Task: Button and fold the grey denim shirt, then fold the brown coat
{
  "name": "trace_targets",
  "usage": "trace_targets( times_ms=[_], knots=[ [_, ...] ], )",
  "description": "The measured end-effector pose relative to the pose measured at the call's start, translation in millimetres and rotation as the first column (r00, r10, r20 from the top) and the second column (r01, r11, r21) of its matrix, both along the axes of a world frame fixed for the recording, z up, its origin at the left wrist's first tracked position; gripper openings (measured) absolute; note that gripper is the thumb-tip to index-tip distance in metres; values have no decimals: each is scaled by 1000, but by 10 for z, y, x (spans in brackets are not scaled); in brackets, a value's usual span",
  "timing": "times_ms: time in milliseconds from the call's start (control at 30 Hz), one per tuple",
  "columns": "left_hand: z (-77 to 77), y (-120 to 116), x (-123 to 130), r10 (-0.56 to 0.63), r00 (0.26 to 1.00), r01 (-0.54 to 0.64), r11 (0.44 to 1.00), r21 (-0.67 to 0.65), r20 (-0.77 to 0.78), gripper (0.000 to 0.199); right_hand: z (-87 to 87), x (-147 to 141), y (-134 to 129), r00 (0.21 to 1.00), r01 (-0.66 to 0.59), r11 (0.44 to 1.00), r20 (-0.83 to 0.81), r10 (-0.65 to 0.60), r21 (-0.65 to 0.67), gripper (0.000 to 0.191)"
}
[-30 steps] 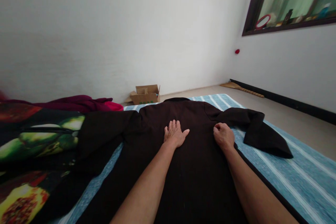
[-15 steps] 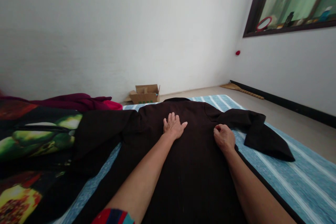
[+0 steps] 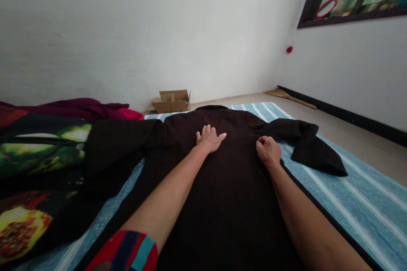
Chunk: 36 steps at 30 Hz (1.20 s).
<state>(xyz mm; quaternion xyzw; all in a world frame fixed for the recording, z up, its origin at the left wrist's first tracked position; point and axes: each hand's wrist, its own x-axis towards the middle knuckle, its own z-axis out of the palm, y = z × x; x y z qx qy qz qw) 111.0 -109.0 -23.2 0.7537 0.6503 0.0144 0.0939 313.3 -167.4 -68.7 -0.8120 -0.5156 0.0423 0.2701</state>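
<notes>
A dark brown-black coat lies spread out with its back upward, its collar at the far end and its sleeves out to both sides. My left hand rests flat on the upper back of the coat, fingers and thumb spread. At the coat's right edge, below the armhole, my right hand is closed with curled fingers on the fabric. The fingertips of that hand are partly hidden. The right sleeve is bent and its cuff points toward me.
Under the coat is a blue-and-white striped sheet. A fruit-printed cloth item with a zipper lies at the left, beside maroon clothing. An open cardboard box stands by the wall, and a straw broom lies on the floor.
The view has tilted and shifted slightly, so everything sits a little higher in the frame. Both hands keep nearly the same places on the coat.
</notes>
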Motion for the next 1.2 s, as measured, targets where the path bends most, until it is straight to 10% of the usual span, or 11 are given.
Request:
trace_targets(
  times_ms=[267, 1200],
  knots=[
    [-67, -770, 45, -242, 970, 240, 968, -68, -32, 84, 6, 21, -18, 1000, 0, 1000, 1, 0, 12, 26],
    [-284, -1657, 161, -372, 928, 373, 927, 35, -39, 75, -17, 67, -4, 997, -6, 999, 77, 10, -49, 30]
  ],
)
